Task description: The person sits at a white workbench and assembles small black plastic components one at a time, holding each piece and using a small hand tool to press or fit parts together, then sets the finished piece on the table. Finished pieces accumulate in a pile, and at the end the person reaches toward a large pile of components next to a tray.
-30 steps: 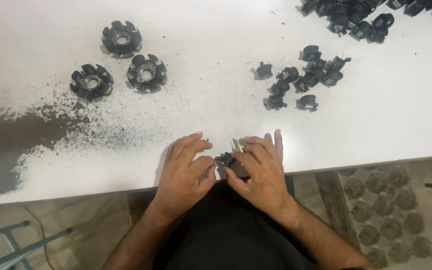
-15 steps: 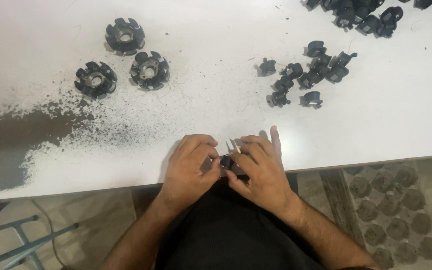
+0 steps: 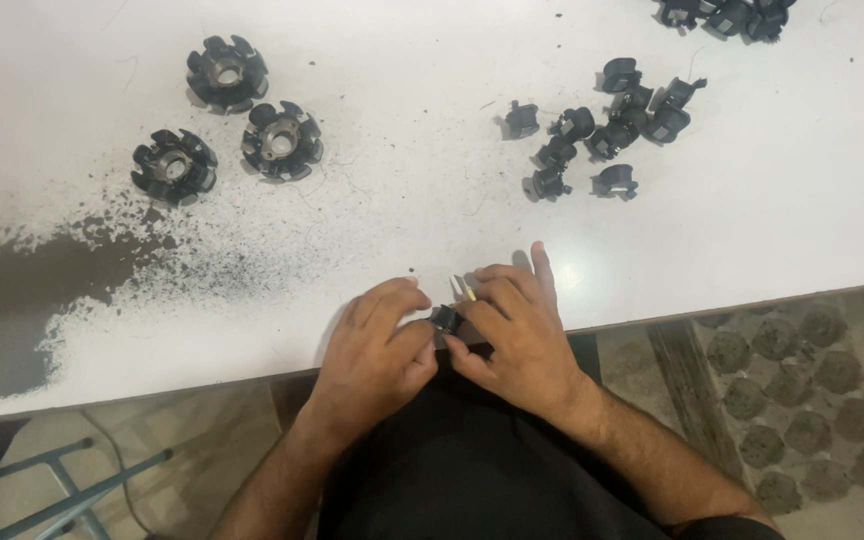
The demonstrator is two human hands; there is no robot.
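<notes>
At the near edge of the white table (image 3: 432,200), my left hand (image 3: 377,350) and my right hand (image 3: 512,335) meet around a small black plastic part (image 3: 447,322). Both pinch it between thumb and fingers, so most of it is hidden. A thin pale sliver, perhaps a small tool (image 3: 464,288), pokes out beside my right fingers. My right index finger lies stretched flat on the tabletop.
Three black round slotted hubs (image 3: 227,72) (image 3: 282,140) (image 3: 173,166) sit at the far left. Several small black clips (image 3: 592,130) lie in a loose group to the right, more (image 3: 722,15) at the top edge. Dark powder (image 3: 62,280) covers the left side.
Both hands stay pressed together on the small black part, with only slight finger shifts. The view has drifted a little.
</notes>
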